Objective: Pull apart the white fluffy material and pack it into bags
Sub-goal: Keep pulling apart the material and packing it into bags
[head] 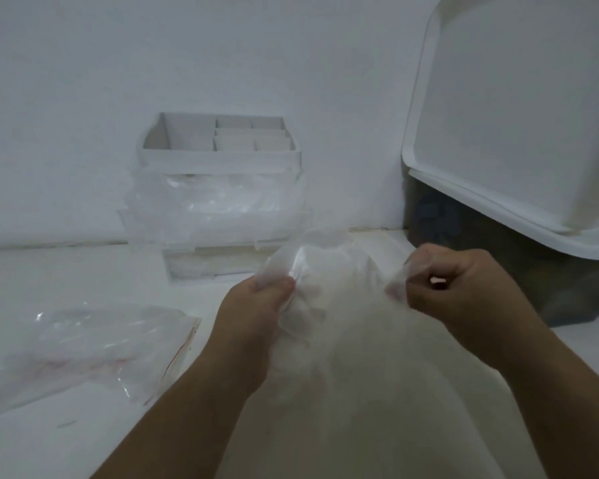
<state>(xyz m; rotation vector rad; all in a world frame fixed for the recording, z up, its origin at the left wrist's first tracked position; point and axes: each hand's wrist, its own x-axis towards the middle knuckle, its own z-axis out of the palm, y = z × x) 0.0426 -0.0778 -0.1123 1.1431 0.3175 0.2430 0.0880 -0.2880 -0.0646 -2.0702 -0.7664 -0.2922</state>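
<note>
- White tabletop (32,281); one organizer (218,153) far.
- One bag (329,267) near centre held fluffy material (360,344), outline blurred.
- Curled fingers of left hand (256,302) and right hand (460,295) pinched its rim.
- Near left: empty bags (94,344), count unclear.

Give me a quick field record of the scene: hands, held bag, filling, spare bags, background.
bag: clear, held up over the table
left hand: grips its left edge
right hand: grips its right edge
fluff: white, seen through the bag
spare bags: flat on the table, left
organizer: white, behind
bin: dark, right; white lid tilted on it
</note>
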